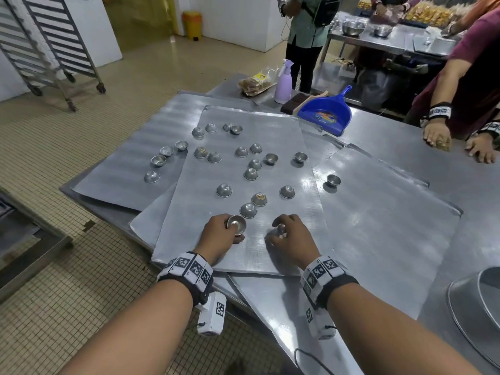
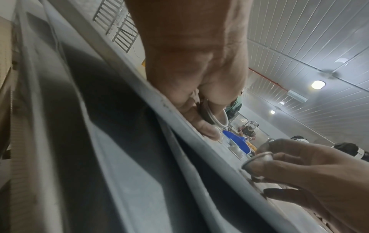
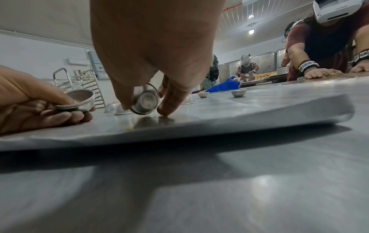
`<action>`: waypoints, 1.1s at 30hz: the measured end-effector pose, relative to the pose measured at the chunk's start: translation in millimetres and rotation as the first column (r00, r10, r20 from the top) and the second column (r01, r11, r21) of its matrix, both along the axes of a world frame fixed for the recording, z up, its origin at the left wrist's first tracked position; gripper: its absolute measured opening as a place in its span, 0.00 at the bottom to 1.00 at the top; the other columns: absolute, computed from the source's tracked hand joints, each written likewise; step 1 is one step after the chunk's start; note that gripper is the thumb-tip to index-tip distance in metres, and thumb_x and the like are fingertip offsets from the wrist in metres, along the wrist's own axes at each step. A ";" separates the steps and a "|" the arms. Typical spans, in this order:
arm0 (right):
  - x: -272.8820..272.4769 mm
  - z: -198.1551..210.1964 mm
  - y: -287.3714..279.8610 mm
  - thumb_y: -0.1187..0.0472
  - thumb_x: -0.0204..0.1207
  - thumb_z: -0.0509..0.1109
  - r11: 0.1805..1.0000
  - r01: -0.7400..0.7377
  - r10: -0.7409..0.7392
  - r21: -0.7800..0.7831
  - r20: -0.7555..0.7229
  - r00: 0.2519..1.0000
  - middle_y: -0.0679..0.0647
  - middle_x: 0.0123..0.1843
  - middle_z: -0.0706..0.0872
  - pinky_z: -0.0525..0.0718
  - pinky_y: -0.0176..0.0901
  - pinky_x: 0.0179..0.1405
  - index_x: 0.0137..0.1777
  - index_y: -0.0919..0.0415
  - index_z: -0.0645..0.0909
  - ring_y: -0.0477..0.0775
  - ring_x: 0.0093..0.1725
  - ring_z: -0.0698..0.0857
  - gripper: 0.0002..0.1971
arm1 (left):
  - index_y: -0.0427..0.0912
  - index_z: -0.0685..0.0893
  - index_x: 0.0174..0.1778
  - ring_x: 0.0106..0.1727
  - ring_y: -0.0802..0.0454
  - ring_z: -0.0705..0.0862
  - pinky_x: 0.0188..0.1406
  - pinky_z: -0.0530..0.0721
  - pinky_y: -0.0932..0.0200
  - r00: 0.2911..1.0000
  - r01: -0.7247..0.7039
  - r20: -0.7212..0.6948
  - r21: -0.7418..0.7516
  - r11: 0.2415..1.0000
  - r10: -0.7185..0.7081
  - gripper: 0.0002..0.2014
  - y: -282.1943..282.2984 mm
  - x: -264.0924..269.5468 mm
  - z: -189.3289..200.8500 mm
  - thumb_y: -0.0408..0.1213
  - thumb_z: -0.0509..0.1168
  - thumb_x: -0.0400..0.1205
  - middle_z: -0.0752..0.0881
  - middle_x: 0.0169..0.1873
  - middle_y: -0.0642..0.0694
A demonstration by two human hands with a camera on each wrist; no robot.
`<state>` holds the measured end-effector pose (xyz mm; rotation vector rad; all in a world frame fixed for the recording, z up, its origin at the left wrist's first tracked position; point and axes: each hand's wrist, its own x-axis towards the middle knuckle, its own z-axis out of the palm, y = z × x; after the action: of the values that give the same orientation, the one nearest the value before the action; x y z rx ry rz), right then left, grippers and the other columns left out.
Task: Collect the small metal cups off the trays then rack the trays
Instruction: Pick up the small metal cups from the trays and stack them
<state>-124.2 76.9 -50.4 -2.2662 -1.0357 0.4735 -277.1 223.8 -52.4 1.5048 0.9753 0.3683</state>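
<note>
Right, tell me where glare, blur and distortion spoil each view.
Head view: ceiling light glares off the flat steel top tray, and wide-angle bending curves the edges. Left wrist view: the stacked tray edges smear. Right wrist view: the foreground steel table is blurred, with a glare patch.

A commercial bakery kitchen: steel worktables (image 1: 446, 163) fill the frame, with flat metal trays (image 1: 378, 212) spread on them. A wheeled tray rack (image 1: 51, 50) stands upper left, and mixing bowls (image 1: 353, 27) with bagged snacks (image 1: 427, 12) sit upper right.
</note>
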 end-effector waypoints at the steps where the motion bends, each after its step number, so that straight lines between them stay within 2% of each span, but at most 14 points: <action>1: -0.8 0.3 -0.8 0.53 0.72 0.75 1.000 -0.002 0.002 0.003 0.000 1.000 0.47 0.55 0.78 0.84 0.44 0.52 0.53 0.47 0.80 0.50 0.50 0.83 0.11 | 0.35 0.86 0.48 0.40 0.46 0.95 0.59 0.90 0.38 1.000 0.002 0.002 0.000 1.000 -0.002 0.07 0.2 0.2 0.3 0.28 0.63 0.86 0.91 0.45 0.39; 4: 0.1 0.6 -2.3 0.51 0.71 0.78 1.000 -0.017 0.017 -0.014 0.000 1.000 0.49 0.55 0.80 0.83 0.44 0.53 0.54 0.49 0.80 0.51 0.51 0.83 0.14 | 0.38 0.86 0.47 0.40 0.47 0.95 0.58 0.91 0.40 1.000 0.008 -0.005 0.019 1.000 -0.008 0.07 -0.2 0.9 1.1 0.29 0.63 0.86 0.91 0.46 0.39; 9: -0.2 2.9 -4.3 0.53 0.72 0.78 0.999 -0.025 0.025 -0.043 -0.005 1.000 0.53 0.63 0.81 0.82 0.45 0.58 0.67 0.51 0.79 0.55 0.58 0.83 0.23 | 0.39 0.87 0.47 0.40 0.48 0.95 0.53 0.93 0.44 1.000 0.007 -0.016 0.041 0.999 -0.006 0.07 0.0 0.3 1.2 0.30 0.64 0.86 0.91 0.46 0.40; 16: 0.0 5.3 -5.0 0.52 0.74 0.75 0.992 0.024 -0.027 -0.126 -0.021 0.999 0.58 0.69 0.82 0.77 0.46 0.67 0.77 0.55 0.75 0.58 0.67 0.81 0.31 | 0.39 0.87 0.47 0.43 0.47 0.94 0.50 0.94 0.48 1.000 0.010 -0.025 0.060 0.998 -0.009 0.07 -0.8 -0.7 1.9 0.29 0.65 0.86 0.91 0.47 0.39; 18: -0.2 7.7 -5.8 0.51 0.74 0.75 0.986 0.039 -0.041 -0.163 -0.012 0.999 0.59 0.68 0.83 0.78 0.46 0.65 0.76 0.58 0.77 0.59 0.67 0.81 0.30 | 0.40 0.87 0.47 0.43 0.47 0.94 0.50 0.94 0.49 1.000 0.013 -0.025 0.057 0.998 -0.012 0.07 -1.1 -0.8 3.4 0.29 0.65 0.86 0.91 0.47 0.39; 21: -1.1 11.4 -7.1 0.52 0.73 0.77 0.985 0.051 -0.053 -0.163 -0.008 0.999 0.60 0.63 0.85 0.80 0.48 0.59 0.67 0.62 0.82 0.61 0.62 0.84 0.24 | 0.41 0.88 0.48 0.42 0.47 0.94 0.51 0.93 0.47 1.000 0.010 -0.017 0.052 0.999 -0.010 0.07 -2.4 -1.2 4.0 0.30 0.65 0.86 0.91 0.48 0.40; 23: -2.2 12.7 -6.8 0.52 0.73 0.77 0.990 0.055 -0.058 -0.133 -0.021 0.998 0.59 0.62 0.86 0.81 0.46 0.58 0.67 0.60 0.82 0.60 0.60 0.84 0.24 | 0.42 0.88 0.47 0.41 0.47 0.95 0.53 0.93 0.44 1.000 0.006 -0.017 0.043 0.999 -0.005 0.07 -2.7 -2.2 5.1 0.30 0.64 0.86 0.91 0.47 0.40; 25: -4.6 14.1 -4.9 0.53 0.73 0.77 0.996 0.052 -0.056 -0.076 -0.046 0.997 0.57 0.61 0.88 0.82 0.45 0.58 0.68 0.56 0.80 0.58 0.59 0.86 0.24 | 0.38 0.87 0.46 0.39 0.44 0.95 0.54 0.92 0.39 1.000 -0.009 -0.006 0.018 1.000 0.009 0.08 -2.7 -2.5 7.3 0.29 0.63 0.85 0.91 0.44 0.38; 28: -12.7 18.3 3.2 0.49 0.72 0.79 0.999 0.037 -0.035 0.035 -0.080 0.996 0.54 0.58 0.89 0.84 0.48 0.59 0.69 0.53 0.79 0.55 0.57 0.87 0.26 | 0.31 0.86 0.45 0.38 0.40 0.94 0.51 0.91 0.34 1.000 -0.022 0.006 0.007 1.000 0.022 0.09 -0.6 -1.9 11.4 0.26 0.61 0.84 0.90 0.41 0.34; 31: -23.1 22.8 16.3 0.46 0.71 0.80 0.994 -0.006 0.015 0.108 -0.082 0.997 0.51 0.57 0.90 0.85 0.49 0.58 0.69 0.53 0.79 0.52 0.55 0.87 0.28 | 0.36 0.88 0.43 0.38 0.41 0.94 0.50 0.92 0.35 0.998 -0.057 0.011 0.021 0.998 0.057 0.09 1.7 -5.3 10.9 0.27 0.62 0.83 0.91 0.42 0.34; 33: -29.6 25.5 24.8 0.46 0.71 0.80 0.990 -0.042 0.054 0.136 -0.080 0.995 0.49 0.55 0.90 0.85 0.48 0.55 0.68 0.52 0.81 0.50 0.52 0.87 0.27 | 0.36 0.89 0.44 0.38 0.42 0.94 0.51 0.92 0.38 0.996 -0.083 0.030 -0.014 0.996 0.084 0.08 2.7 -7.8 10.8 0.28 0.64 0.82 0.91 0.42 0.35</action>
<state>-153.8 101.7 -24.9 -2.0896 -1.0502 0.4984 -284.9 226.5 -41.6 1.4463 1.0168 0.4432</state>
